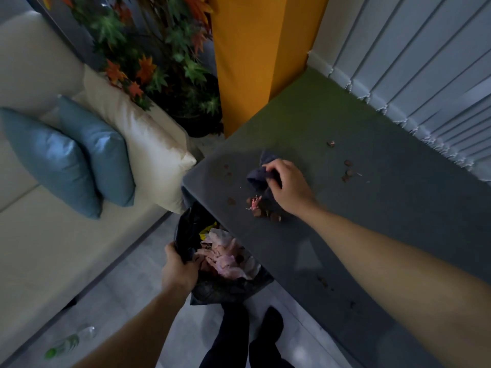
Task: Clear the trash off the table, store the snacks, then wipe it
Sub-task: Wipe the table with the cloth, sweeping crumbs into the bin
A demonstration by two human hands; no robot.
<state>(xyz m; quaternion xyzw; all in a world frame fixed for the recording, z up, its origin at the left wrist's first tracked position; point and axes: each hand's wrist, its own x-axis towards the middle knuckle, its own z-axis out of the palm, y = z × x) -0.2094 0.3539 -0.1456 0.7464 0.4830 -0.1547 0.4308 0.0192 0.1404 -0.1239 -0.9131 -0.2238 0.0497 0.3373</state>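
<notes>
On the grey desk, near its left edge, the right hand holds a dark blue-grey cloth bunched under curled fingers, and the cloth rests on the surface. Just beside the cloth's near end lies a small heap of brown crumbs with a pink scrap among them. A few scattered crumbs sit well apart to the right. Below the desk edge the left hand grips the rim of a black trash bag. The bag's mouth is open and shows crumpled pinkish wrappers inside.

The cloth looks soft and limp, so a bunched grip at its middle suits it. The brown crumbs seem light, loose and probably brittle, though blur leaves that uncertain. They would be better swept toward the bag than pinched up.
</notes>
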